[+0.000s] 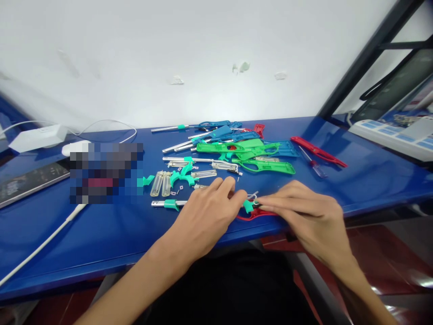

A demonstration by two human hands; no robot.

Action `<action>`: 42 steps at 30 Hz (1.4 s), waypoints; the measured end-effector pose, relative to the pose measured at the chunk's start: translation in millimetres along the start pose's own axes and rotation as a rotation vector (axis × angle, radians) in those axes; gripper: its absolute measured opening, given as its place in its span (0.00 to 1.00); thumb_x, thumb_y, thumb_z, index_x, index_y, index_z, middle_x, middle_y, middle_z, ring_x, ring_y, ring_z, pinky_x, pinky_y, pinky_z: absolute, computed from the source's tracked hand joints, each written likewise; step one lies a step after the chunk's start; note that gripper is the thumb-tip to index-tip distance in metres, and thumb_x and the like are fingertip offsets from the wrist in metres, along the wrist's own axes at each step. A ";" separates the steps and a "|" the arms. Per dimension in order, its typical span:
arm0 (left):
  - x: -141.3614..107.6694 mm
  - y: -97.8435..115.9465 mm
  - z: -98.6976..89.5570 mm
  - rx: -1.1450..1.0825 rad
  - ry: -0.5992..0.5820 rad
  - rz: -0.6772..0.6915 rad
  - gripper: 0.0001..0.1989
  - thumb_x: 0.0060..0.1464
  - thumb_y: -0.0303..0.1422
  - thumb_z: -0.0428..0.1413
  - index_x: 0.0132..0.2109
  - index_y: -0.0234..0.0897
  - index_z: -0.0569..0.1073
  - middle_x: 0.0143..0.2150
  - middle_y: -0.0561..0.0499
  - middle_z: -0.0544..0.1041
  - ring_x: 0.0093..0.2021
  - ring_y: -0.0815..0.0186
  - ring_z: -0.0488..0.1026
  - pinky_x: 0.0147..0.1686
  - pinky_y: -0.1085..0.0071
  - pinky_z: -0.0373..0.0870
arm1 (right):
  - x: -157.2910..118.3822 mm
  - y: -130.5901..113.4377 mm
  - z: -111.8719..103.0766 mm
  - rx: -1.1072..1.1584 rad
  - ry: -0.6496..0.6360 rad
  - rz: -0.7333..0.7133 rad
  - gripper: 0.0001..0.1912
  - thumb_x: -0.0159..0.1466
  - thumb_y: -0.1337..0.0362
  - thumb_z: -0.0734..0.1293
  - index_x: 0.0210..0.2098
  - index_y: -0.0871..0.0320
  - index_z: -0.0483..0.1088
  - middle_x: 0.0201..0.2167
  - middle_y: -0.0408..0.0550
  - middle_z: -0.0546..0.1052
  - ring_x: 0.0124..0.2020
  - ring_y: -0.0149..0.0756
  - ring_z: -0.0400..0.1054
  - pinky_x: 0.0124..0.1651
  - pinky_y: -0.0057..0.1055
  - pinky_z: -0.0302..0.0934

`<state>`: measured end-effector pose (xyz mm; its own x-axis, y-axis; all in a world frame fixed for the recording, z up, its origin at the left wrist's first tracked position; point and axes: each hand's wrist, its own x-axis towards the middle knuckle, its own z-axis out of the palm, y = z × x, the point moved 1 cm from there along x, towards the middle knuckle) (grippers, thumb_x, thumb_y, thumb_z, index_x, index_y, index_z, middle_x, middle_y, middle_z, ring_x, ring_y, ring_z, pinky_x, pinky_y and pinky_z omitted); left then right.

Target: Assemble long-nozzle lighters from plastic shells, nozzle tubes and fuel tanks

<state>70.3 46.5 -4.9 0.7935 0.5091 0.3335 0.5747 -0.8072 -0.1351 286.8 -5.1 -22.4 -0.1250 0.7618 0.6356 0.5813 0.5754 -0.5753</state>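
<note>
At the table's front edge lies a partly assembled long-reach lighter, with a silver tube [157, 203], a teal trigger piece [248, 206] and a red handle shell [252, 215]. Over its middle, my left hand [214, 205] is closed on the lighter, hiding much of it. My right hand [304, 207] pinches a small black part [257, 204] by the red shell, beside a thin white wire. Its exact seat in the shell cannot be made out. Clear fuel tanks [161, 183] and loose teal triggers [182, 176] lie just beyond my left hand.
Behind are green handle shells [267, 165], blue shells [219, 133] with silver tubes, and a red shell [320, 151] near a screwdriver [318, 169]. At left lie a phone [34, 180], a white mouse [77, 148] and a white cable [43, 249]. A white wall rises behind.
</note>
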 end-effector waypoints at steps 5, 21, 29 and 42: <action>-1.4 -1.6 2.4 0.008 0.023 0.006 0.09 0.64 0.19 0.51 0.43 0.38 0.69 0.42 0.49 0.71 0.38 0.59 0.72 0.26 0.68 0.67 | -0.3 -0.3 -0.2 -0.033 0.006 -0.059 0.19 0.67 0.75 0.70 0.45 0.44 0.84 0.37 0.40 0.86 0.36 0.36 0.77 0.38 0.34 0.72; -6.4 -1.9 2.0 -0.275 0.155 -0.048 0.15 0.65 0.18 0.48 0.49 0.32 0.78 0.46 0.44 0.77 0.42 0.58 0.77 0.34 0.64 0.77 | -11.5 -4.1 0.6 -0.194 -0.022 -0.102 0.15 0.67 0.74 0.72 0.48 0.51 0.82 0.43 0.45 0.85 0.43 0.38 0.78 0.46 0.36 0.75; -9.5 -1.7 3.7 -0.336 0.162 -0.068 0.15 0.63 0.16 0.50 0.50 0.32 0.77 0.44 0.45 0.78 0.43 0.58 0.76 0.42 0.60 0.78 | -13.4 -1.1 0.2 -0.193 -0.012 -0.086 0.14 0.67 0.74 0.71 0.47 0.51 0.83 0.42 0.45 0.84 0.43 0.37 0.79 0.47 0.35 0.75; -9.4 4.5 -5.0 -0.429 0.203 -0.068 0.11 0.67 0.26 0.50 0.39 0.33 0.77 0.43 0.44 0.76 0.39 0.61 0.74 0.35 0.65 0.73 | -16.1 -4.3 2.7 -0.291 -0.001 -0.188 0.19 0.66 0.76 0.71 0.53 0.50 0.81 0.43 0.46 0.85 0.40 0.38 0.77 0.43 0.36 0.73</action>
<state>64.5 36.6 -4.0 0.6771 0.5313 0.5092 0.4559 -0.8460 0.2764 284.2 -19.1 -31.6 -0.2525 0.6506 0.7162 0.7529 0.5971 -0.2770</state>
